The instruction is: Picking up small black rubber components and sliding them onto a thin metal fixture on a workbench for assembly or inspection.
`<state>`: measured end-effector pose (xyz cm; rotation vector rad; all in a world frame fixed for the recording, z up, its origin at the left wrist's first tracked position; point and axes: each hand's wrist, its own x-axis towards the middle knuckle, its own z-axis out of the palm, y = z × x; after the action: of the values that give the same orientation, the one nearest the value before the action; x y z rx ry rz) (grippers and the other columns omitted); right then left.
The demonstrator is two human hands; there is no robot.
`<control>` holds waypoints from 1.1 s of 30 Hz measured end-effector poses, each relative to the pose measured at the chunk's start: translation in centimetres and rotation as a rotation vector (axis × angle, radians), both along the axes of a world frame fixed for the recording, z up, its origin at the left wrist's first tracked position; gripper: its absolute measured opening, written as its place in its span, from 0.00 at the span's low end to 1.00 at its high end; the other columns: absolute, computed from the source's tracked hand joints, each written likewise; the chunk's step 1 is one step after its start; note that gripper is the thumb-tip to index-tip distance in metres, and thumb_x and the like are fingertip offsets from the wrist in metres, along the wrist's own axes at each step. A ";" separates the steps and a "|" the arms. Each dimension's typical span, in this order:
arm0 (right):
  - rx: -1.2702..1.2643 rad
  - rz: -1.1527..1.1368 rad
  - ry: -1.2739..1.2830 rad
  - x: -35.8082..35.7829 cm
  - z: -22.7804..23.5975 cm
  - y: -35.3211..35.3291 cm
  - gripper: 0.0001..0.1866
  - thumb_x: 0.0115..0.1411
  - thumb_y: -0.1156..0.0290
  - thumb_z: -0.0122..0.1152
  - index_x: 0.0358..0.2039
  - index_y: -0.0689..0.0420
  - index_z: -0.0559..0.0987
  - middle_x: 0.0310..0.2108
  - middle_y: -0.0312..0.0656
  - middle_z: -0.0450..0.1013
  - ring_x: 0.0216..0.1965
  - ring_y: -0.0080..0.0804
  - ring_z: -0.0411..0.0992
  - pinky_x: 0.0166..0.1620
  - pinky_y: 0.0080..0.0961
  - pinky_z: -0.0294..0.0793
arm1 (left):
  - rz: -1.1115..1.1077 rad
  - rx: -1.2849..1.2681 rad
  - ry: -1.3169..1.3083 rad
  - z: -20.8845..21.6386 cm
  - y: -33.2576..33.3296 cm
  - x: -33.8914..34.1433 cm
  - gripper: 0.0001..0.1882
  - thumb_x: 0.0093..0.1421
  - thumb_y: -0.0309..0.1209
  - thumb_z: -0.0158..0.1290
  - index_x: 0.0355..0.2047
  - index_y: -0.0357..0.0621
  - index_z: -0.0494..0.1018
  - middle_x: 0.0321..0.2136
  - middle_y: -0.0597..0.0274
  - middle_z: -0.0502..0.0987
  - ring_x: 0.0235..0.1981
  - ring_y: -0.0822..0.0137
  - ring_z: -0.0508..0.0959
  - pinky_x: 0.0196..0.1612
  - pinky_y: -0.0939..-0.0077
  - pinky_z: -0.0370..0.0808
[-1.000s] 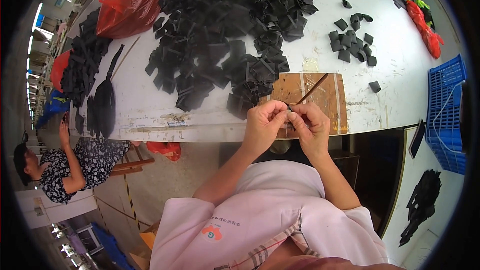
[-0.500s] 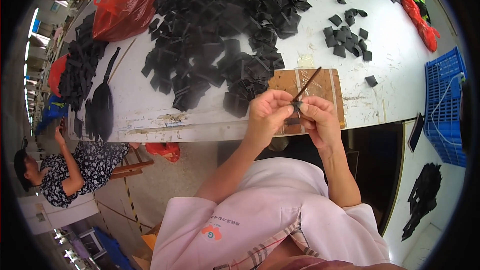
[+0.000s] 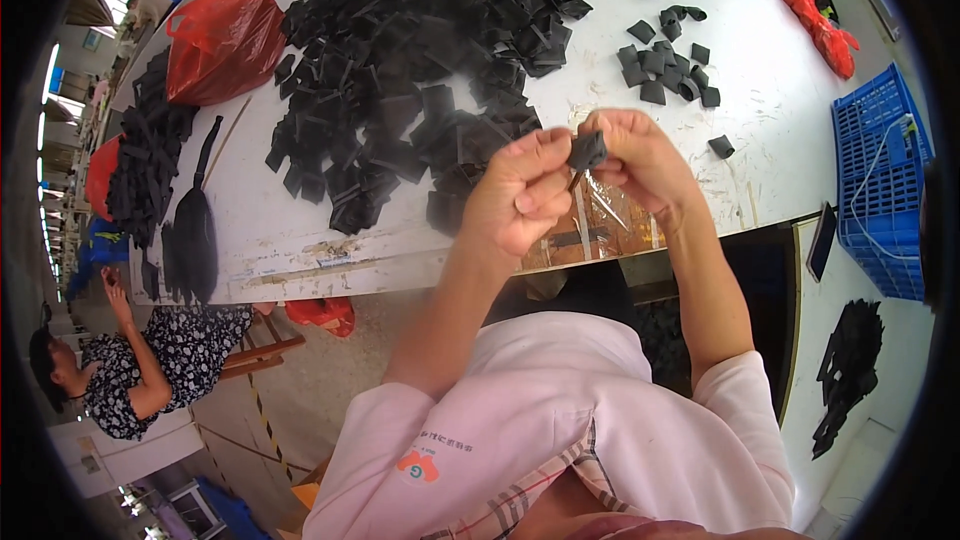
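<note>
My left hand [image 3: 520, 190] and my right hand [image 3: 640, 160] are raised together above the table's near edge, both pinching one small black fabric piece [image 3: 587, 150] between the fingertips. A thin stick-like tool [image 3: 576, 180] pokes down from under the piece. Below the hands lies a brown cardboard sheet [image 3: 600, 225] on the white table [image 3: 300, 230]. A large heap of black fabric pieces [image 3: 420, 70] spreads across the table behind my left hand. A small group of black pieces [image 3: 665, 55] lies behind my right hand.
A red plastic bag [image 3: 222, 45] sits at the table's far left, with dark bags [image 3: 190, 240] beside it. A blue crate [image 3: 885, 180] stands at the right. Red and black items [image 3: 815, 10] lie at the far right. A seated person in patterned clothes [image 3: 130, 370] is at lower left.
Both hands have risen from the table edge toward the camera, still holding the small black piece between them. The view has shifted slightly.
</note>
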<state>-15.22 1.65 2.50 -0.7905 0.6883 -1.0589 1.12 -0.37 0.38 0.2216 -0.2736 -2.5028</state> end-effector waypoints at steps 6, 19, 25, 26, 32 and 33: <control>-0.133 -0.191 0.234 0.1 -0.6 0.5 0.14 0.56 0.61 0.53 0.20 0.57 0.71 0.14 0.26 0.61 0.16 0.12 0.54 0.18 0.10 0.51 | 0.375 -0.462 -0.472 0.6 0.9 -0.9 0.09 0.54 0.22 0.49 0.37 0.37 0.69 0.27 0.63 0.72 0.18 0.80 0.67 0.19 0.91 0.62; -0.582 -0.655 0.908 1.8 2.5 2.9 0.10 0.43 0.73 0.65 0.27 0.60 0.75 0.20 0.37 0.67 0.19 0.21 0.64 0.22 0.18 0.64 | 0.711 -1.139 -0.718 2.7 0.1 -1.7 0.06 0.51 0.18 0.49 0.30 0.36 0.74 0.27 0.63 0.72 0.29 0.76 0.71 0.33 0.86 0.67; -0.681 -0.779 0.859 2.0 -0.9 2.3 0.06 0.44 0.77 0.62 0.22 0.61 0.73 0.20 0.36 0.67 0.18 0.23 0.65 0.21 0.18 0.64 | 0.655 -1.163 -0.805 2.6 0.3 -1.7 0.06 0.52 0.18 0.48 0.30 0.35 0.74 0.27 0.62 0.71 0.29 0.76 0.71 0.32 0.86 0.67; -0.681 -0.778 0.862 1.9 -0.8 2.5 0.06 0.44 0.77 0.62 0.22 0.61 0.73 0.20 0.36 0.67 0.18 0.23 0.65 0.21 0.18 0.64 | 0.680 -1.189 -0.807 2.6 0.5 -1.8 0.06 0.51 0.18 0.48 0.30 0.35 0.74 0.27 0.62 0.71 0.29 0.76 0.71 0.32 0.86 0.67; -0.642 -0.771 0.911 2.3 0.4 2.8 0.09 0.43 0.77 0.64 0.26 0.61 0.75 0.22 0.39 0.67 0.19 0.23 0.65 0.22 0.16 0.65 | 0.681 -1.366 -0.814 3.0 0.1 -1.7 0.06 0.52 0.20 0.49 0.31 0.35 0.73 0.26 0.63 0.72 0.29 0.74 0.72 0.34 0.85 0.68; -0.483 -0.734 0.828 2.6 1.1 3.1 0.11 0.42 0.75 0.65 0.28 0.62 0.75 0.23 0.38 0.68 0.19 0.21 0.65 0.22 0.16 0.65 | 0.683 -1.122 -0.671 2.9 0.3 -1.9 0.06 0.52 0.20 0.49 0.31 0.35 0.73 0.26 0.63 0.73 0.29 0.74 0.72 0.33 0.84 0.68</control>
<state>-12.58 4.79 3.55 -1.4888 1.5327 -1.5948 -0.77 -0.03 3.26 0.5453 -1.4944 -1.2564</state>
